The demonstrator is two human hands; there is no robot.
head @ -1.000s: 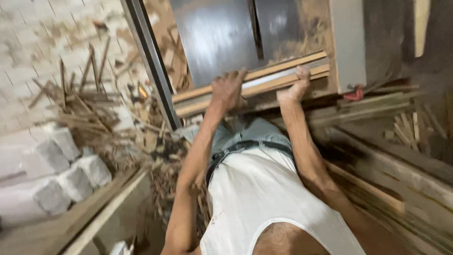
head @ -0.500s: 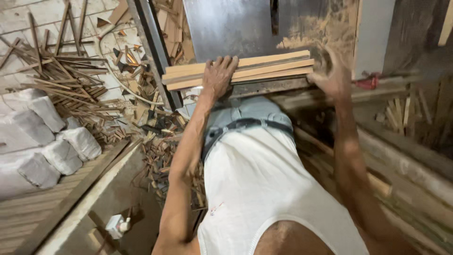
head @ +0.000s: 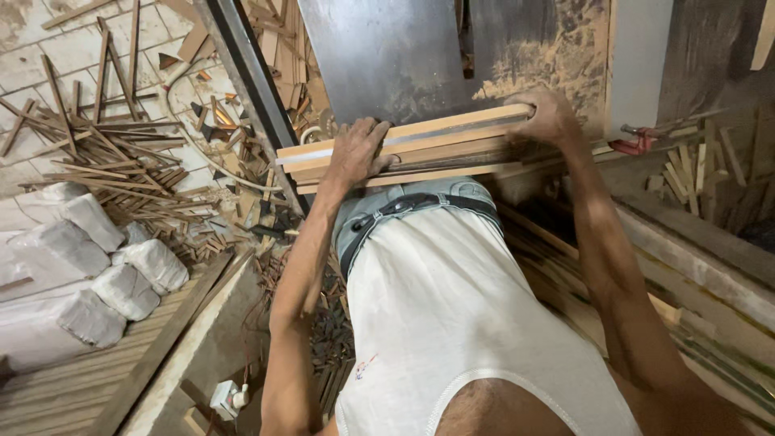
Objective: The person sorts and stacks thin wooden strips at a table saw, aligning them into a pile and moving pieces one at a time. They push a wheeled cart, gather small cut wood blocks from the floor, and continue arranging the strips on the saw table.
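Pale tan wooden strips (head: 420, 149), one with a whitish edge, lie under the left hand (head: 355, 153) on a dark grey metal surface (head: 387, 56) dusted orange-brown beyond the right hand (head: 549, 117). Just right of that hand sits a red clamp (head: 634, 144). Far left of the left hand lie white wrapped bundles (head: 97, 266) and brown offcut sticks (head: 105, 153).

The saw table (head: 387, 56) is dull grey metal, smooth, with tan sawdust (head: 557, 73) lying rough over its right part. The strips (head: 452, 145) under both hands are pale raw wood, matt, one with a light glossy edge. The vest (head: 452, 323) is soft off-white cloth. Floor scraps (head: 105, 153) are dark rough wood; the sacks (head: 97, 266) look like woven white plastic
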